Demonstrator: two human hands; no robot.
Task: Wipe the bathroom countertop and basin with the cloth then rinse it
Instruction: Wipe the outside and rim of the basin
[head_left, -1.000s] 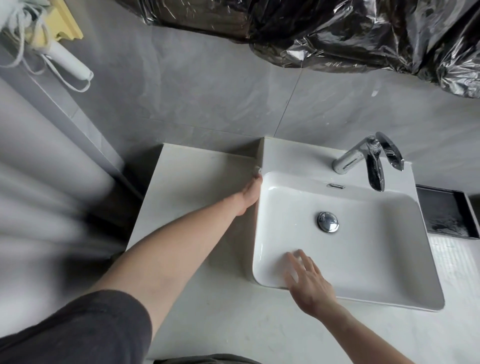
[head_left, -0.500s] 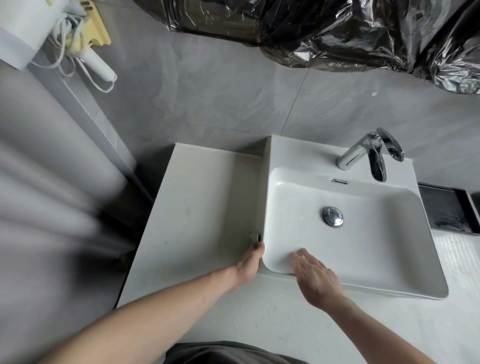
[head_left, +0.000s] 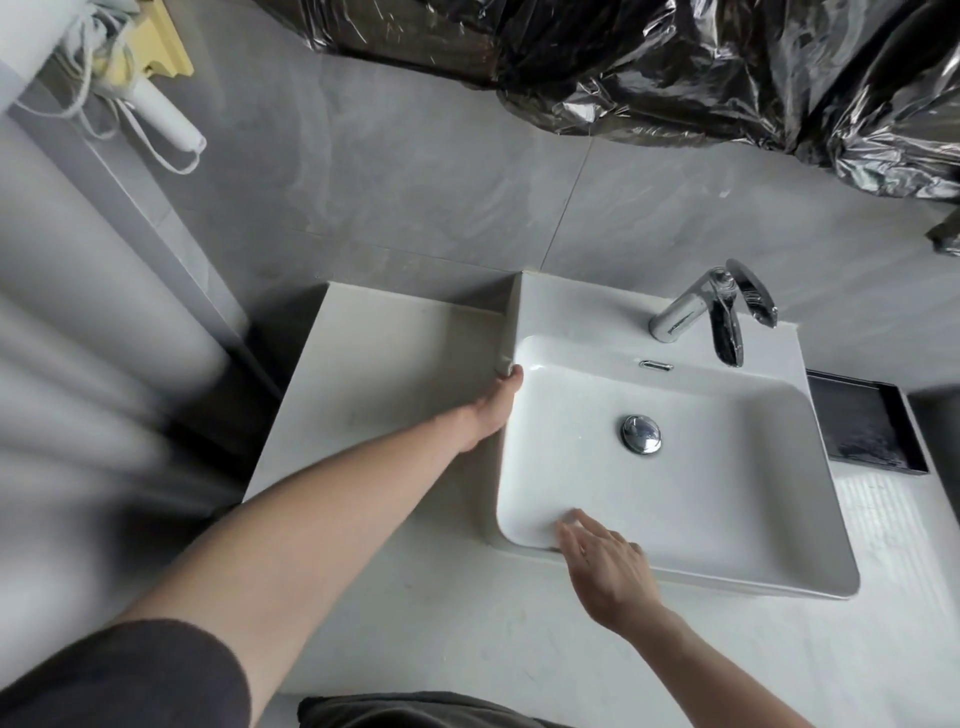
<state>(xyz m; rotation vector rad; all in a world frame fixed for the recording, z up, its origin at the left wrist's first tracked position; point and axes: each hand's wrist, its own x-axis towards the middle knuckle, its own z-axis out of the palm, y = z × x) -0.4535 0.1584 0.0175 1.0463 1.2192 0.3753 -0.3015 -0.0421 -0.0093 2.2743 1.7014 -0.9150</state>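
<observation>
Cloth (head_left: 503, 370) showing as a small pale scrap at the basin's (head_left: 727, 499) outer left wall, left hand (head_left: 493, 410) pressing it there, grip mostly hidden, right hand (head_left: 605, 569) resting flat-fingered on the front rim, drain plug (head_left: 641, 434) sitting in the bowl, countertop (head_left: 395, 395) lying beside.

This is a bathroom, seemingly in a home. A white rectangular ceramic basin (head_left: 675, 467) sits on a pale stone table (head_left: 395, 374), with a chrome pop-up drain plug (head_left: 642, 434) in its floor and an overflow slot (head_left: 656, 366) in its back wall. A chrome single-lever faucet (head_left: 711, 312) stands on the basin's rear ledge. The wall (head_left: 415, 197) behind is faced with large grey tiles with thin joints. A white corded appliance (head_left: 161, 117) hangs at upper left. Crinkled black plastic sheeting (head_left: 675, 67) covers whatever hangs above the basin. A dark tray (head_left: 862, 421) lies just right of the basin.
</observation>
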